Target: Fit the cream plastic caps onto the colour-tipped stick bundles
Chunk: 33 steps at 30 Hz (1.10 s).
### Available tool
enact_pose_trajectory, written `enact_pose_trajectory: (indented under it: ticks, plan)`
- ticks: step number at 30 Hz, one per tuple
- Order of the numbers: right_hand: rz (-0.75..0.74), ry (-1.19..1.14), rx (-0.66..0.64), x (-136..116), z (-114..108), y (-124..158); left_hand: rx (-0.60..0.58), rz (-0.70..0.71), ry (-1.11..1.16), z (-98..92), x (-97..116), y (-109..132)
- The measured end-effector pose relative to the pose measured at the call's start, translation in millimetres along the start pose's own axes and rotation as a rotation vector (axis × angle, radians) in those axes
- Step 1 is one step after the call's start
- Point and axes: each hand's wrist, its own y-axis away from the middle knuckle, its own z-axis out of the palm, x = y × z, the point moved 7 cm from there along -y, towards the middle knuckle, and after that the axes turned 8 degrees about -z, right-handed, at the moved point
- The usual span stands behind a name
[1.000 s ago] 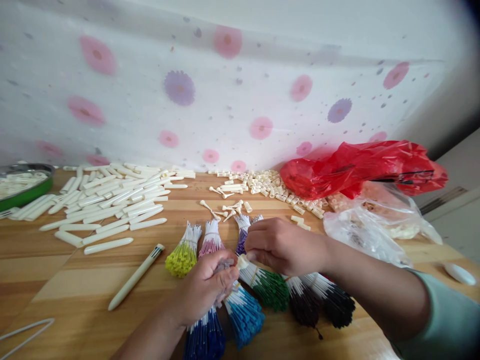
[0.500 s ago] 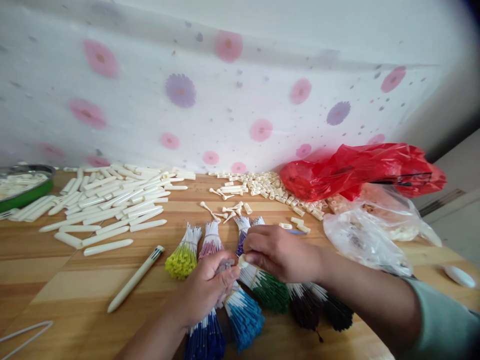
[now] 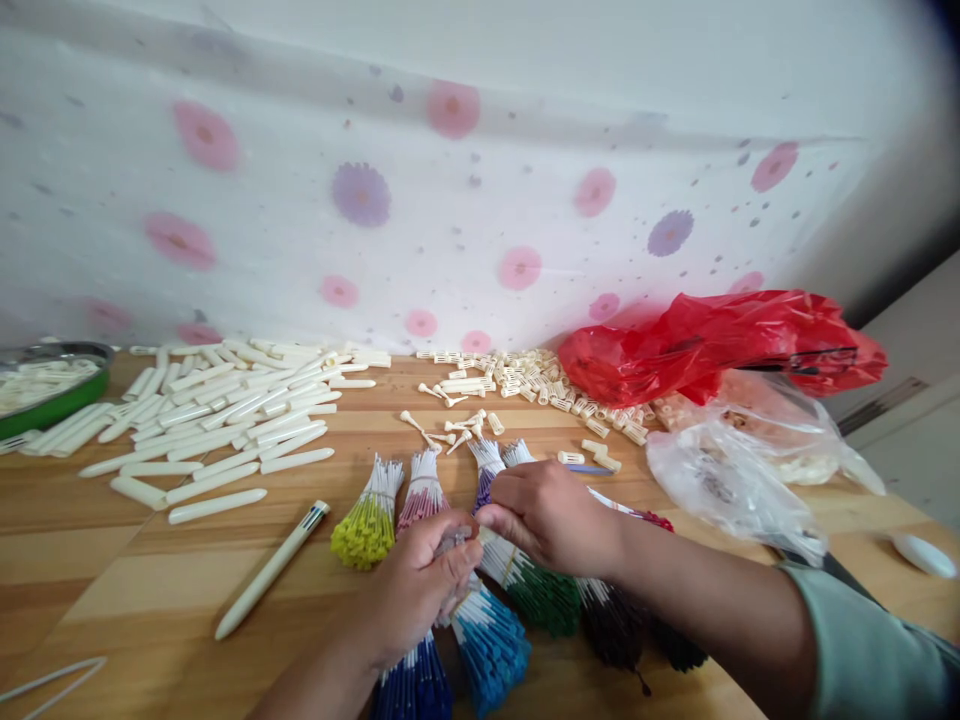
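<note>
My left hand [image 3: 409,580] is closed around a greyish, see-through clump [image 3: 454,545], mostly covered by the fingers. Touching its fingertips, my right hand [image 3: 555,515] is pinched; whatever it grips is hidden. Beneath and around both hands lie rubber-banded bundles of pen refills with white stems: yellow [image 3: 365,530], pink [image 3: 422,495], purple [image 3: 484,470], green [image 3: 536,585], light blue [image 3: 491,645], dark blue [image 3: 412,685] and black [image 3: 611,620]. A cream multicolour pen [image 3: 271,572] rests left of the hands. Beyond the bundles are small cream pegs [image 3: 459,432].
Cream pen barrels [image 3: 225,415] are heaped at the left, beside a green-sided bowl [image 3: 82,392]. Small slotted cream pieces [image 3: 536,375] lie at the back. A red plastic bag [image 3: 720,345] and a clear bag [image 3: 739,490] occupy the right. A flowered sheet [image 3: 420,230] hangs behind.
The small cream piece that showed between my fingertips is now out of sight. My right forearm has shifted slightly left, uncovering a red-tipped bundle behind it. The view has tilted up a little.
</note>
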Motion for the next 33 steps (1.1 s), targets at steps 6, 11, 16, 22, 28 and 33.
enact_pose_trajectory:
  ticks: [6,11,16,22,28,33]
  plan:
    - [0.002,-0.036,-0.009,-2,1,4,0.006,-0.029,0.01,3.2,3,2]
    - [0.028,-0.147,0.01,-1,3,9,-0.014,-0.045,-0.024,3.3,0,1]
    - [0.027,-0.161,0.058,-2,2,14,-0.056,-0.01,-0.111,6.3,-3,1]
    - [-0.017,-0.108,0.126,-10,1,17,-0.087,-0.028,-0.152,11.6,-4,2]
    - [0.01,-0.067,0.147,-8,1,20,-0.065,-0.044,-0.158,8.4,-4,4]
    - [0.06,-0.024,0.087,-5,3,20,-0.031,-0.059,-0.147,3.9,-9,1]
